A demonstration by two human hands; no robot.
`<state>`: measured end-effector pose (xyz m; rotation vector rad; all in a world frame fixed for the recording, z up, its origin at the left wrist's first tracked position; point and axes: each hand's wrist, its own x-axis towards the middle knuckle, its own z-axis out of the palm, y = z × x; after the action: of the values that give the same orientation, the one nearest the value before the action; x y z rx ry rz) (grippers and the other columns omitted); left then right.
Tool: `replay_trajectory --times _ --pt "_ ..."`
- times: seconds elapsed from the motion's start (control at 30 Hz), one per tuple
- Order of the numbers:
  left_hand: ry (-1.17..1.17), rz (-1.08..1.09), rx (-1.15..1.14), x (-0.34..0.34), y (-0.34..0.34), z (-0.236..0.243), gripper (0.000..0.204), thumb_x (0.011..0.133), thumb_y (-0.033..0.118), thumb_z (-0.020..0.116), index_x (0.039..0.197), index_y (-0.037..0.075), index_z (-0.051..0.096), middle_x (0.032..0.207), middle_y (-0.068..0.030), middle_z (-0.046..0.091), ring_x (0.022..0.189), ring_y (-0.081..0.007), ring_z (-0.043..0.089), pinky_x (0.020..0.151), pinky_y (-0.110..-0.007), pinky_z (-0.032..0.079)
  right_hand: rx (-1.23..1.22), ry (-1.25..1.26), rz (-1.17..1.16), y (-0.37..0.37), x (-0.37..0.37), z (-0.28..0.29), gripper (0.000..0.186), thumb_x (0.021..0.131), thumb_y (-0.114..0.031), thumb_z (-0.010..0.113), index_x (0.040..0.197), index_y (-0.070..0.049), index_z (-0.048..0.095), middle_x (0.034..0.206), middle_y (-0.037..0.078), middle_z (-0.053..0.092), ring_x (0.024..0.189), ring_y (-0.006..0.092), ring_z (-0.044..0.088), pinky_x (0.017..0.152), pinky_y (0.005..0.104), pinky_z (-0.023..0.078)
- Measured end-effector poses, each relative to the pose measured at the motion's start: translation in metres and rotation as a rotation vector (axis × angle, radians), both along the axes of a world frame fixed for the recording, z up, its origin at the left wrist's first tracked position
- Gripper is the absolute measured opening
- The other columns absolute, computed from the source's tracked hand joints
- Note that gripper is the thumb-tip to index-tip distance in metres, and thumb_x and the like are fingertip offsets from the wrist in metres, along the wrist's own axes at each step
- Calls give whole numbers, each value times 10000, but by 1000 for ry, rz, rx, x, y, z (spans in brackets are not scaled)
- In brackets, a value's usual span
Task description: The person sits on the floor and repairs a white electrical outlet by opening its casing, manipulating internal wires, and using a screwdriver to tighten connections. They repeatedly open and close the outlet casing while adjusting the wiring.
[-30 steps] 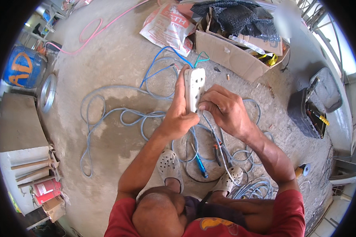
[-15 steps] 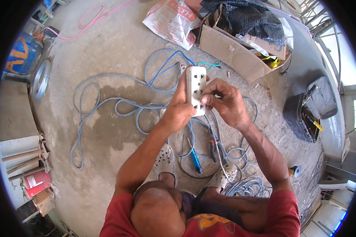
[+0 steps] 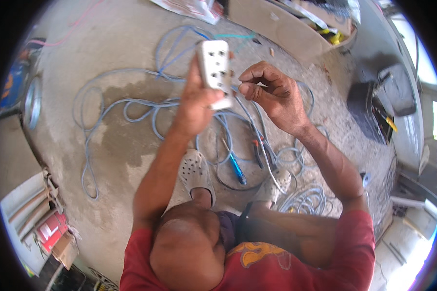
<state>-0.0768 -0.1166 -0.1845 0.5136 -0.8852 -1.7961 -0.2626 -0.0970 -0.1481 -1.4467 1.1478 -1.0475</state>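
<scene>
i see the left hand (image 3: 195,104) clamped around a white socket strip (image 3: 213,63), above looped grey-blue cable (image 3: 303,199); just beside, the right hand (image 3: 274,94) has thumb and forefinger nearly meeting, whether gripping i cannot tell.

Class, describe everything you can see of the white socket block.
The white socket block is long, rounded at its corners and looks plastic, with dark slots along its face. It is held above the floor, slots toward the camera, its length pointing away from the person. The left hand grips it, thumb across the near end; the right hand is apart.
</scene>
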Motion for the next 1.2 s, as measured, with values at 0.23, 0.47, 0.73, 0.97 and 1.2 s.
replay_trajectory --times 0.23,0.47,0.73,0.97,1.2 --pt "-118 38 -32 5 -3 1 787 738 42 543 1466 90 249 1367 -150 476 1110 -202 526 832 -358 578 -144 532 232 101 -59 -124 159 815 -139 702 907 -32 630 922 133 623 830 322 650 697 397 544" --pt "10 18 25 9 -5 1 896 685 26 558 1503 112 203 1360 -159 459 1023 -246 575 761 -368 569 492 989 510 182 15 -195 651 780 -386 729 1243 -15 461 1127 242 573 922 466 637 819 521 531" --pt "137 27 24 23 -6 -3 965 628 16 551 1516 139 192 1378 -158 439 1012 -235 568 748 -350 563 652 820 506 161 -49 -155 409 810 -193 605 1164 1 547 1029 264 642 909 446 642 811 515 502" --pt "40 54 -49 28 -4 0 986 631 -29 544 1527 146 170 1374 -160 454 993 -211 576 740 -329 556 162 599 187 89 -81 48 399 774 23 646 1167 -38 647 924 139 659 730 249 661 646 333 511" --pt "-182 28 -61 7 5 12 1023 655 -107 513 1553 151 96 1395 -139 458 993 -175 573 765 -299 540 -202 651 52 75 -61 86 421 732 43 706 1142 -42 663 939 112 662 731 213 679 617 307 537"
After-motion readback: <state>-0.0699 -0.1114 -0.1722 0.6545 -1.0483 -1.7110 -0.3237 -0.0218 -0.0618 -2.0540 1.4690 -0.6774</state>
